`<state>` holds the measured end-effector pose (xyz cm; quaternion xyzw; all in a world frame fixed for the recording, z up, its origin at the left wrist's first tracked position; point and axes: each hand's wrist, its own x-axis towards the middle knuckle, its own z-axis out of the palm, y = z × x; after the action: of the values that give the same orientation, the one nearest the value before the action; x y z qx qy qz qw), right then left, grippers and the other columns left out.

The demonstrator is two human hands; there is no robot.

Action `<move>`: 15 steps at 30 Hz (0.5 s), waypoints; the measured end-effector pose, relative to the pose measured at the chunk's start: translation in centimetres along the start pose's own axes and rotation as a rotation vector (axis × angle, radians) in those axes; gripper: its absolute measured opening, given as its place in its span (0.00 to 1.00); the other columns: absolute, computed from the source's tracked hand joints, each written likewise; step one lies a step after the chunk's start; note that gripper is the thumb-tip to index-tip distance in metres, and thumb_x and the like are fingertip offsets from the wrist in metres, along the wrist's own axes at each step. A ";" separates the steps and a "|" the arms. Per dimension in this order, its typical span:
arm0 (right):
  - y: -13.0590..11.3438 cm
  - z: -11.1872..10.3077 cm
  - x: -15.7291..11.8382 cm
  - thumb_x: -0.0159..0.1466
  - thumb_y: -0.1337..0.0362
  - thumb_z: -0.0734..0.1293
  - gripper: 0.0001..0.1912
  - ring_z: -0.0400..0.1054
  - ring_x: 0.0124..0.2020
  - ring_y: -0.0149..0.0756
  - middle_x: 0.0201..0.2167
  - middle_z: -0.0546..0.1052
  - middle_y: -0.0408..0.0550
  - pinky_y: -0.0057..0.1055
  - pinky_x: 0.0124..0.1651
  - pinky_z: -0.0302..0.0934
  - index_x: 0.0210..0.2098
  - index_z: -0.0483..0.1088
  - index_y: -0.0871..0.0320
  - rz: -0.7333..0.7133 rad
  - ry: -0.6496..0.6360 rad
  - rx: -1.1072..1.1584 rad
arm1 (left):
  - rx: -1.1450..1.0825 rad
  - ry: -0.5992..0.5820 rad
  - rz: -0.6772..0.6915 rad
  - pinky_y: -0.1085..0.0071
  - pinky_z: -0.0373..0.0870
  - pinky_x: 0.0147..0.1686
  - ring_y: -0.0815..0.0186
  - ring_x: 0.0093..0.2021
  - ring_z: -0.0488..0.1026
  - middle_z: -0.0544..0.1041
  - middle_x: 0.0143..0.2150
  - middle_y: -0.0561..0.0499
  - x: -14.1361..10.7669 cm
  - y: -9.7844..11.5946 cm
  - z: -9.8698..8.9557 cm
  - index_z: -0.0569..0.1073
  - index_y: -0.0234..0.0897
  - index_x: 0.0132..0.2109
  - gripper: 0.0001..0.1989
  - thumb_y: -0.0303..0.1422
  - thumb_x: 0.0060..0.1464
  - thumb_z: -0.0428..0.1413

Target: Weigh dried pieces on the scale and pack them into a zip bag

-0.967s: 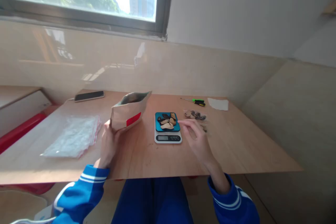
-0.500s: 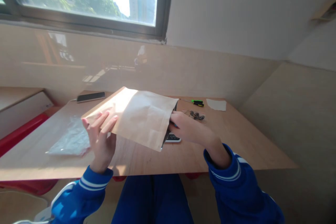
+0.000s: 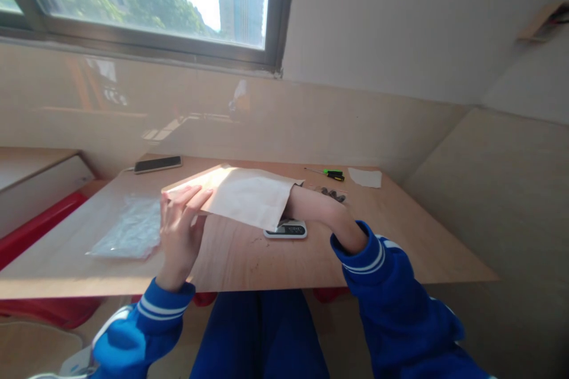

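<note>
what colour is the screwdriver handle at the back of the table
Green and black, on the screwdriver in the head view.

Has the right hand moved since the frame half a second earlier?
Yes. The right hand has slid leftward, deeper into the paper bag held above the scale; only its wrist shows now.

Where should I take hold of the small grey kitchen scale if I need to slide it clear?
Grip the small grey kitchen scale by its near display edge, coming from the front. Only that end shows; the brown paper bag held by the left hand covers its platform, and the right forearm crosses its right side.
</note>
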<state>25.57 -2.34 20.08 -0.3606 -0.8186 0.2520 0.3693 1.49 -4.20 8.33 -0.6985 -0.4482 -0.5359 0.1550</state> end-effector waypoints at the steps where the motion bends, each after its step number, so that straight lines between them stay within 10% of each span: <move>1: -0.6 -0.6 -0.3 0.58 0.60 0.71 0.08 0.75 0.43 0.38 0.40 0.81 0.42 0.29 0.45 0.69 0.39 0.77 0.51 0.006 -0.108 -0.007 | -0.012 -0.006 -0.010 0.47 0.48 0.66 0.58 0.59 0.68 0.73 0.56 0.45 -0.1 -0.2 0.0 0.70 0.45 0.57 0.19 0.27 0.60 0.52; 4: -1.6 -3.2 -1.4 0.61 0.61 0.68 0.10 0.74 0.47 0.39 0.44 0.80 0.43 0.32 0.49 0.68 0.42 0.77 0.53 0.002 -0.318 0.025 | -0.045 -0.030 -0.081 0.50 0.56 0.63 0.57 0.58 0.68 0.73 0.55 0.46 -0.4 -0.6 0.1 0.69 0.46 0.57 0.19 0.30 0.59 0.53; 9: 2.2 -5.6 -4.7 0.58 0.60 0.72 0.15 0.70 0.53 0.38 0.49 0.77 0.45 0.37 0.57 0.65 0.45 0.75 0.53 0.039 0.143 0.261 | -0.014 -0.081 -0.452 0.57 0.70 0.49 0.53 0.51 0.73 0.75 0.52 0.46 -1.5 -2.3 1.2 0.66 0.44 0.59 0.25 0.39 0.54 0.58; 15: 13.4 -0.5 -8.9 0.52 0.56 0.74 0.17 0.73 0.44 0.42 0.42 0.77 0.52 0.44 0.52 0.67 0.38 0.73 0.57 0.363 0.373 0.126 | -0.076 -0.151 -0.719 0.56 0.70 0.47 0.51 0.48 0.73 0.76 0.48 0.47 -2.8 -4.6 2.8 0.66 0.43 0.57 0.28 0.44 0.49 0.59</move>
<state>35.53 -0.94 7.58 -0.5177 -0.6411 0.2939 0.4843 -0.52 -1.00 3.58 -0.5392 -0.6549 -0.5194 -0.1026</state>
